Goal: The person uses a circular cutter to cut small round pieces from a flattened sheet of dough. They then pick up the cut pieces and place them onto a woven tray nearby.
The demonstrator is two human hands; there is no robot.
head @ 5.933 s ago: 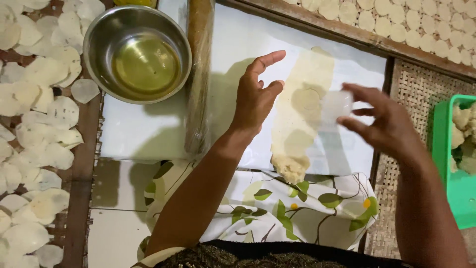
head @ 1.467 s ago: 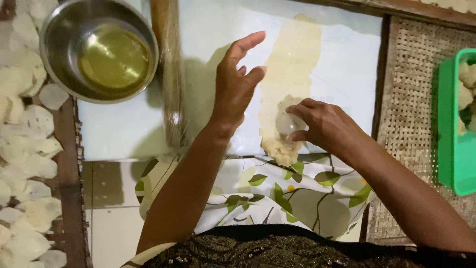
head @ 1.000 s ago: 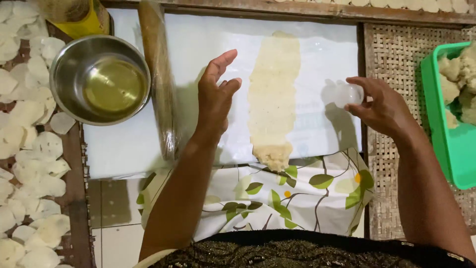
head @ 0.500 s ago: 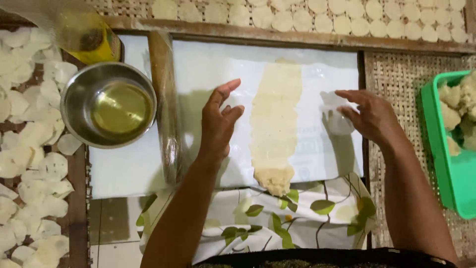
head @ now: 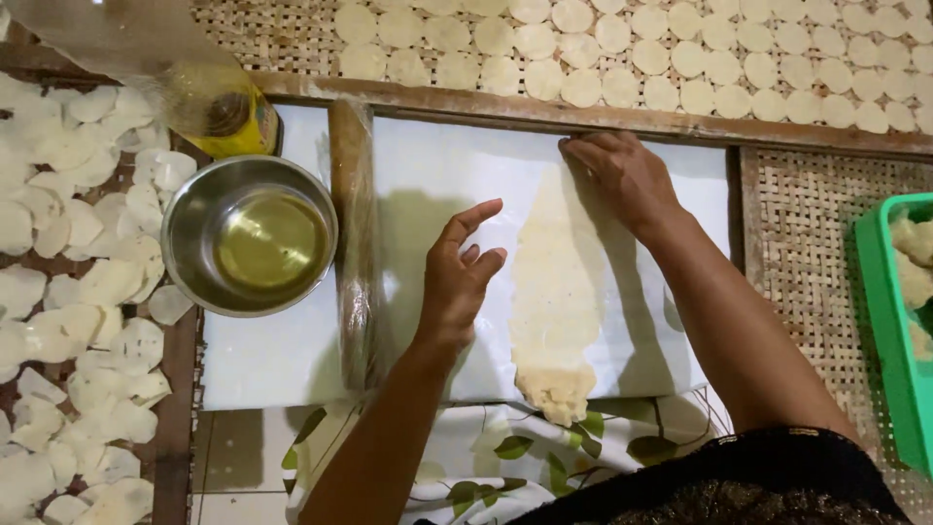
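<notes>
Left hand [head: 465, 277] flat, fingers spread beside dough strip [head: 556, 292], right hand [head: 622, 175] palm-down at its top, grip loose

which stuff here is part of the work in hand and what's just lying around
In use:
left hand
right hand
dough strip
white sheet

Lying about:
rolling pin
oil bowl
yellow bottle
cut rounds
green tray
leaf cloth
</notes>
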